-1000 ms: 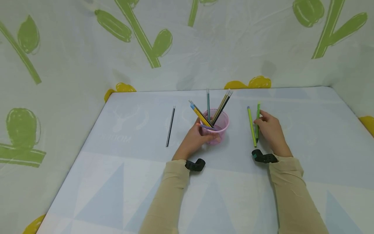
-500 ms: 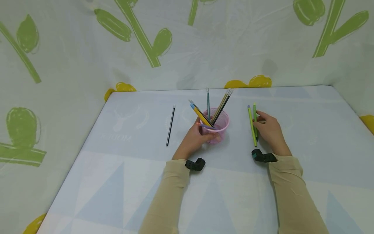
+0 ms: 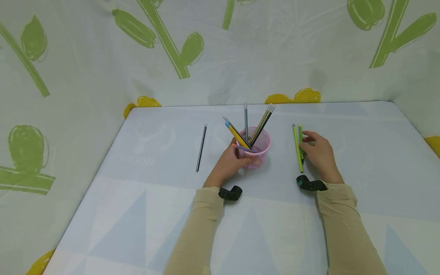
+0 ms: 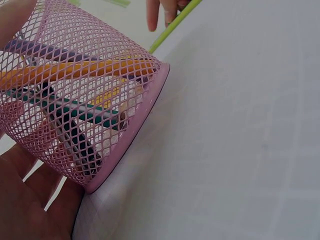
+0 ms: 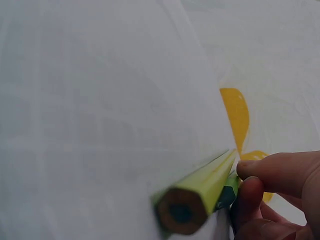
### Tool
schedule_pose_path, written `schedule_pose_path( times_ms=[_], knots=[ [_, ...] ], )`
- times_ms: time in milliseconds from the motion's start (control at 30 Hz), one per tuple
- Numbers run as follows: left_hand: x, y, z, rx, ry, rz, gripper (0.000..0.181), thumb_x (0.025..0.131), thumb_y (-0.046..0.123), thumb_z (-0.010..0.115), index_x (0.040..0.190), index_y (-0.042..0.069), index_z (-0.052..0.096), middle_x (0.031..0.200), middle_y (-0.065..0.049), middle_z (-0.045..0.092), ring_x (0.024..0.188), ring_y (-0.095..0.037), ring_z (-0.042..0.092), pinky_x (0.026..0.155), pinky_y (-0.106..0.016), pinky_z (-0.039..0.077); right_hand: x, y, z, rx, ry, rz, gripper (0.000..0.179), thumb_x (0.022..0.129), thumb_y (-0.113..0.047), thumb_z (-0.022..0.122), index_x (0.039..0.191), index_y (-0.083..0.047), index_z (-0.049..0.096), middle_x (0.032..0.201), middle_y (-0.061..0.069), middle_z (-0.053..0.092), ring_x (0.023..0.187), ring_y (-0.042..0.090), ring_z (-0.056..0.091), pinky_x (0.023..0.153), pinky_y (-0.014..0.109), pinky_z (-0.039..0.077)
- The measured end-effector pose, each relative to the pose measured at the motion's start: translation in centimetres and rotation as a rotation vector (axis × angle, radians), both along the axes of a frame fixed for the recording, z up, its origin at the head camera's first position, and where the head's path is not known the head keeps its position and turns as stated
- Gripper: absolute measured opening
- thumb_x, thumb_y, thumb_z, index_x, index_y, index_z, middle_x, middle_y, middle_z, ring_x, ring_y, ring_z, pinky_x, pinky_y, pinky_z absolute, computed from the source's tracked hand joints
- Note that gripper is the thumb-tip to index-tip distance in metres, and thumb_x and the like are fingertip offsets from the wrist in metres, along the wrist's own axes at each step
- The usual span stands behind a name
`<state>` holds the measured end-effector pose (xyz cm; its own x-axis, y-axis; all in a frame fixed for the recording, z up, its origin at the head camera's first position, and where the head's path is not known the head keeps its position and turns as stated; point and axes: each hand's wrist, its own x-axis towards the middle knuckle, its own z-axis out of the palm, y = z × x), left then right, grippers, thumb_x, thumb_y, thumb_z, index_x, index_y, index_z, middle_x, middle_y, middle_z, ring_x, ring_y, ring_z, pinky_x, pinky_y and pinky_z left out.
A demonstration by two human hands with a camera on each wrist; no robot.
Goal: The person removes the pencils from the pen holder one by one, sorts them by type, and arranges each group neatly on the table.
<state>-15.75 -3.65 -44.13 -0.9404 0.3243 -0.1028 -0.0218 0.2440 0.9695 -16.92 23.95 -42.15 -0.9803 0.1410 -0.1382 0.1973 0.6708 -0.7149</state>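
My left hand (image 3: 227, 162) grips a pink mesh pencil cup (image 3: 264, 147) from its left side, thumb across the near wall. The cup stands upright with several pencils leaning in it, a yellow one (image 3: 237, 134) among them. To the right, my right hand (image 3: 319, 152) pinches a green pencil (image 3: 300, 133) between thumb and fingers. Close along its left side lies a yellow-green pencil (image 3: 297, 149). From the right wrist view, the yellow-green pencil's flat end (image 5: 181, 212) faces the camera and the green pencil (image 5: 228, 194) is partly hidden behind it.
A black pencil (image 3: 201, 148) lies on the table left of the cup. The table (image 3: 154, 229) has a pale cloth with blue triangles. Behind it hangs a white curtain (image 3: 240, 68) printed with green stems. Each wrist wears a small black camera (image 3: 231, 193).
My right hand has brought the green pencil left, now nearly parallel to and right beside the yellow-green one. The left hand and cup have stayed in place.
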Motion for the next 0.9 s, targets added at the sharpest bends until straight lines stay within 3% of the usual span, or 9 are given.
schedule_pose_path(
  times_ms=[167, 500, 900],
  knots=[
    [0.0, 0.0, 0.0, -0.021, 0.002, 0.004, 0.087, 0.069, 0.049, 0.076, 0.134, 0.055, 0.019, 0.133, 0.01, 0.047, 0.125, -0.013, 0.04, 0.106, -0.046, 0.029, -0.1, 0.0, -0.1, -0.002, 0.004, -0.01, 0.048, 0.094, -0.022, 0.048, 0.14, -0.011, 0.039, 0.128, 0.017, 0.051, 0.106, 0.031, 0.051, 0.078, 0.037, 0.041],
    [-0.1, 0.0, 0.0, -0.019, 0.005, -0.022, 0.084, 0.072, 0.044, 0.075, 0.138, 0.045, 0.022, 0.133, 0.011, 0.046, 0.125, -0.012, 0.04, 0.107, -0.044, 0.03, -0.1, 0.0, 0.2, -0.037, 0.005, -0.044, 0.048, 0.095, -0.035, 0.041, 0.139, -0.015, 0.04, 0.127, 0.014, 0.049, 0.087, 0.023, 0.054, 0.069, 0.03, 0.039],
    [0.0, 0.0, 0.0, -0.001, 0.037, -0.013, 0.083, 0.071, 0.045, 0.075, 0.136, 0.047, 0.024, 0.128, 0.01, 0.049, 0.119, -0.012, 0.045, 0.103, -0.043, 0.035, 0.2, -1.2, 1.5, -0.118, 0.067, -0.06, 0.045, 0.095, -0.041, 0.039, 0.133, -0.018, 0.047, 0.119, 0.006, 0.052, 0.088, 0.019, 0.054, 0.067, 0.027, 0.04]
  ],
)
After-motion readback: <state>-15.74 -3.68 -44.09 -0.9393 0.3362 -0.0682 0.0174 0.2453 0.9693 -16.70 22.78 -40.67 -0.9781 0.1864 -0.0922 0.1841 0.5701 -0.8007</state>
